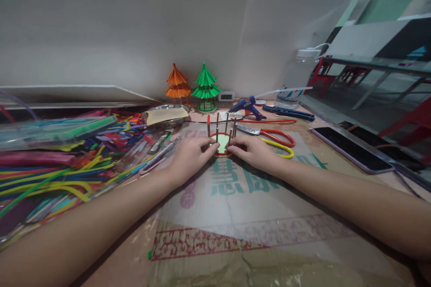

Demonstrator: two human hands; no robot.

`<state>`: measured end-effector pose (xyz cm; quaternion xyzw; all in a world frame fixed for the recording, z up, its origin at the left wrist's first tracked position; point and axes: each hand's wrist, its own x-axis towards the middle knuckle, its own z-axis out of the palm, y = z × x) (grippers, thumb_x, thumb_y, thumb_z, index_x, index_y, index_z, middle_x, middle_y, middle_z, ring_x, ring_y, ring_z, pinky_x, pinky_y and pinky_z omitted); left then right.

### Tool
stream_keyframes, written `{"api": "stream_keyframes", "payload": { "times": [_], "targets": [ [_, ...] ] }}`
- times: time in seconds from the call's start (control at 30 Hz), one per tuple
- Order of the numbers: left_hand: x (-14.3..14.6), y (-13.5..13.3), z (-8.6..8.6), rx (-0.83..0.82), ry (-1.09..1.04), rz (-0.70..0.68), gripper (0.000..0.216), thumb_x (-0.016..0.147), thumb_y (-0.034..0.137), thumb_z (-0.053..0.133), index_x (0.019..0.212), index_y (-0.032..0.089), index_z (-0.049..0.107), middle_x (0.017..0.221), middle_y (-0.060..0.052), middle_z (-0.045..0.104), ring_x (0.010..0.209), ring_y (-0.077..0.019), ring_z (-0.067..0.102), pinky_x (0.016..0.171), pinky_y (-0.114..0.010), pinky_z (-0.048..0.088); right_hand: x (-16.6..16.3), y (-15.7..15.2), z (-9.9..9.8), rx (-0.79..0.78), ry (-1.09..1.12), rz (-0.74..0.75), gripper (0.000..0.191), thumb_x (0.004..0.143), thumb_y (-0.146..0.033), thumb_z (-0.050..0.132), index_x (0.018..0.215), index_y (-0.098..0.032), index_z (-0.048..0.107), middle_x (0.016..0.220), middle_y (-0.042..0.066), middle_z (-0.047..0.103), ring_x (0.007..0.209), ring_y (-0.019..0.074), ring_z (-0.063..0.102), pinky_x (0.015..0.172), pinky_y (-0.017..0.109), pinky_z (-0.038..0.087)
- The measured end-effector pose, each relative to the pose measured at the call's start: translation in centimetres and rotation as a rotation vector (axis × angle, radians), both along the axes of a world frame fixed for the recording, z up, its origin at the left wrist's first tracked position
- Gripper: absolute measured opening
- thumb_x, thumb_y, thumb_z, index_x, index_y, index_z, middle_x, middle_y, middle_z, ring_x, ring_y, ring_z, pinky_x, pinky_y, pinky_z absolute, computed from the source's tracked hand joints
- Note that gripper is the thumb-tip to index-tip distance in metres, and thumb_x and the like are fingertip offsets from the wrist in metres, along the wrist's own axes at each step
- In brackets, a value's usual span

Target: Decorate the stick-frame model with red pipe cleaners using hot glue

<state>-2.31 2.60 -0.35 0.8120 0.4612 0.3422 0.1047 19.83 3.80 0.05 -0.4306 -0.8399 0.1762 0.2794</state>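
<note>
Between my hands stands a small round craft base (222,144) with a pale green middle and a red rim. Several thin brown posts (226,123) rise upright from its rim, and one on the left has a red tip. My left hand (194,154) is closed, pinching the left side of the base near a post. On the opposite side, my right hand (252,153) pinches the rim by the posts there. Fingertips partly hide both contact spots. Pliers (251,130) with red and yellow handles lie just behind my right hand.
Orange (177,83) and green (205,85) tiered models stand by the wall. A blue glue gun (247,107) lies behind the base. Colourful pipe cleaners (50,175) heap up at left. A metal dish (168,119), a water bottle (296,78) and a phone (350,149) lie around the mat.
</note>
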Motion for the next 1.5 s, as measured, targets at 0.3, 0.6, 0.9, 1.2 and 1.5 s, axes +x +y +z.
{"api": "stream_keyframes", "payload": {
  "times": [0.3, 0.6, 0.9, 1.2, 1.5],
  "targets": [
    [0.1, -0.1, -0.1, 0.004, -0.003, 0.002, 0.026, 0.094, 0.037, 0.057, 0.090, 0.020, 0.076, 0.085, -0.004, 0.078, 0.072, -0.0185, 0.067, 0.066, -0.028, 0.044, 0.0, 0.0, 0.1, -0.015, -0.003, 0.004, 0.019, 0.093, -0.028, 0.059, 0.095, -0.020, 0.075, 0.091, 0.005, 0.076, 0.081, 0.0182, 0.066, 0.074, 0.029, 0.046],
    [0.0, -0.1, -0.1, -0.005, 0.017, 0.011, 0.026, 0.094, 0.037, 0.058, 0.089, 0.020, 0.076, 0.085, -0.004, 0.077, 0.075, -0.0195, 0.068, 0.068, -0.029, 0.043, 0.0, 0.0, 0.0, 0.005, -0.018, -0.003, 0.019, 0.093, -0.028, 0.059, 0.096, -0.019, 0.075, 0.092, 0.005, 0.076, 0.083, 0.0184, 0.066, 0.075, 0.029, 0.046],
    [-0.1, -0.2, -0.2, 0.004, 0.013, -0.002, 0.025, 0.094, 0.036, 0.057, 0.087, 0.020, 0.075, 0.086, -0.003, 0.077, 0.075, -0.0191, 0.068, 0.069, -0.029, 0.044, 0.0, 0.0, 0.0, -0.002, -0.019, 0.000, 0.019, 0.093, -0.029, 0.059, 0.095, -0.020, 0.075, 0.093, 0.005, 0.076, 0.084, 0.0194, 0.066, 0.077, 0.030, 0.046],
    [-0.2, -0.2, -0.2, -0.017, 0.001, 0.000, 0.023, 0.093, 0.037, 0.058, 0.099, 0.020, 0.072, 0.073, -0.001, 0.070, 0.064, -0.0161, 0.060, 0.062, -0.028, 0.040, 0.0, -0.2, 0.0, 0.004, -0.015, -0.016, 0.018, 0.092, -0.029, 0.059, 0.095, -0.020, 0.074, 0.090, 0.004, 0.075, 0.080, 0.0179, 0.065, 0.073, 0.029, 0.045],
    [-1.0, -0.2, -0.4, 0.008, -0.116, 0.025, 0.019, 0.093, 0.036, 0.052, 0.083, 0.020, 0.051, 0.072, 0.000, 0.059, 0.065, -0.0153, 0.053, 0.062, -0.029, 0.040, 1.8, -0.7, 1.6, 0.166, 0.096, -0.081, 0.025, 0.094, -0.034, 0.052, 0.081, -0.018, 0.066, 0.075, 0.003, 0.068, 0.069, 0.0163, 0.059, 0.063, 0.028, 0.041]
  ]
}}
